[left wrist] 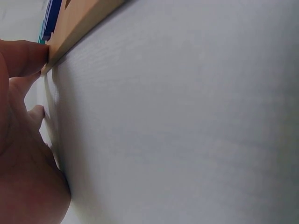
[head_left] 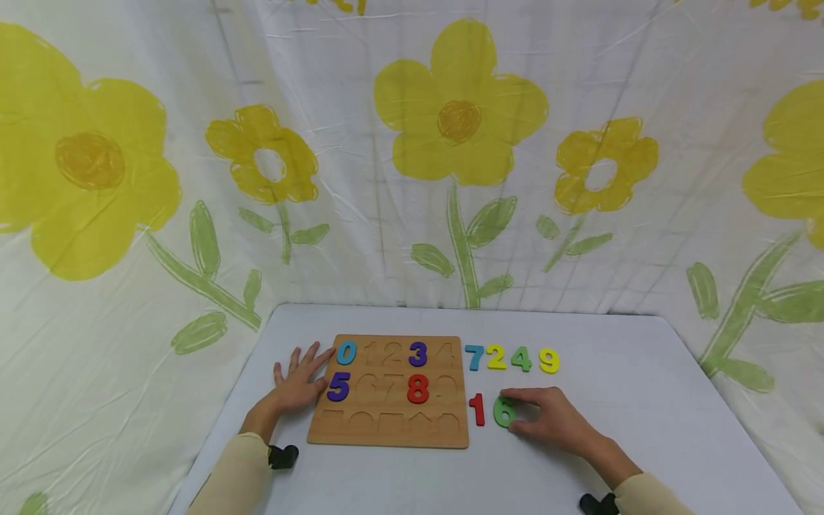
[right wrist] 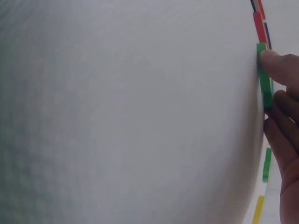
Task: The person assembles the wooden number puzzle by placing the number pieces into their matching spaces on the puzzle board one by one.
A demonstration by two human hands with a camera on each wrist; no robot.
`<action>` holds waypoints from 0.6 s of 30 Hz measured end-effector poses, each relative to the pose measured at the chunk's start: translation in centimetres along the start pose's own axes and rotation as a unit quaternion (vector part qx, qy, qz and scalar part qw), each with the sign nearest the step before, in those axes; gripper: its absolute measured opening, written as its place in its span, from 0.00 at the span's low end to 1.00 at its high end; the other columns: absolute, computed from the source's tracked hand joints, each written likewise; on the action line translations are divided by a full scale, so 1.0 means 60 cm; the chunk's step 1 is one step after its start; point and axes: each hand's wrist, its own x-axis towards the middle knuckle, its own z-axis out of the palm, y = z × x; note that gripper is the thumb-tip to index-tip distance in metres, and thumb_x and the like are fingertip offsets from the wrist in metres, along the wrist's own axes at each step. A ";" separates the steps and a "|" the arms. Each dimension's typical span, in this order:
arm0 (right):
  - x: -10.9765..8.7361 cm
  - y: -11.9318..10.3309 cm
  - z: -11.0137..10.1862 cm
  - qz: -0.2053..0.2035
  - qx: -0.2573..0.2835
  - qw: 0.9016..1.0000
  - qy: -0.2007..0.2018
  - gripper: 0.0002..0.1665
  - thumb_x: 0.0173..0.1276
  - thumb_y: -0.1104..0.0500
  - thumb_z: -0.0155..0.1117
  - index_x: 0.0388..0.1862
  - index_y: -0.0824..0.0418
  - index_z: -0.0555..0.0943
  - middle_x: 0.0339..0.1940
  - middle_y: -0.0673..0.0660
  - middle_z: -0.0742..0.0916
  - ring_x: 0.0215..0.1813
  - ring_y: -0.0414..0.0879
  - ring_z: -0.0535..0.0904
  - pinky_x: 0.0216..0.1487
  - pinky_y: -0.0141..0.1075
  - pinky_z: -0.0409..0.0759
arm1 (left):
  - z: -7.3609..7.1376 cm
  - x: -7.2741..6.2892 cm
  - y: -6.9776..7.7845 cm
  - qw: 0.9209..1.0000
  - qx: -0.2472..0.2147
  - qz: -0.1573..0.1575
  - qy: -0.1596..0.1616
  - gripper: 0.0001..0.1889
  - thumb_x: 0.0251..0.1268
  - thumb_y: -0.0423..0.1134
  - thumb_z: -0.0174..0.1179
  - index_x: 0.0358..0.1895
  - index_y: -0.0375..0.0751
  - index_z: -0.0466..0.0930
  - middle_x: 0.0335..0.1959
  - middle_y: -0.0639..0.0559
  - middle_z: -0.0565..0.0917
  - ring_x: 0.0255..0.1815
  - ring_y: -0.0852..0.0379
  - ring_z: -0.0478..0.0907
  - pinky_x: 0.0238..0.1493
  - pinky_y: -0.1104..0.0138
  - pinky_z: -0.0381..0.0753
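My left hand (head_left: 296, 387) lies at the left edge of a wooden number puzzle board (head_left: 388, 435), fingers spread, with the thumb and index finger touching that edge. In the board sit a light blue 0 (head_left: 346, 352), a purple 3 (head_left: 418, 354), a purple 5 (head_left: 338, 387) and a red 8 (head_left: 418, 389). To the right of the board, my right hand (head_left: 555, 420) pinches a green number 6 (head_left: 498, 413) between thumb and fingers. The right wrist view shows that green piece (right wrist: 264, 77) edge-on at the white tabletop, thumb at one end.
A red 1 (head_left: 477, 410) lies between the board and the 6. Behind it, in a row, are a blue 7 (head_left: 474, 356), a yellow 2 (head_left: 496, 356), a green 4 (head_left: 521, 359) and a yellow 9 (head_left: 549, 360). A flowered curtain (head_left: 360, 236) hangs behind the white table (head_left: 644, 400).
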 end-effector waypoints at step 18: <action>0.000 -0.008 0.004 -0.005 -0.017 1.000 0.015 0.35 0.63 0.54 0.86 0.69 0.55 0.87 0.64 0.47 0.92 0.64 0.46 0.89 0.66 0.48 0.88 | 0.014 0.013 -0.019 1.000 0.008 0.008 0.010 0.35 0.79 0.41 0.52 0.87 0.45 0.60 0.91 0.28 0.45 0.88 0.16 0.27 0.73 0.20 0.12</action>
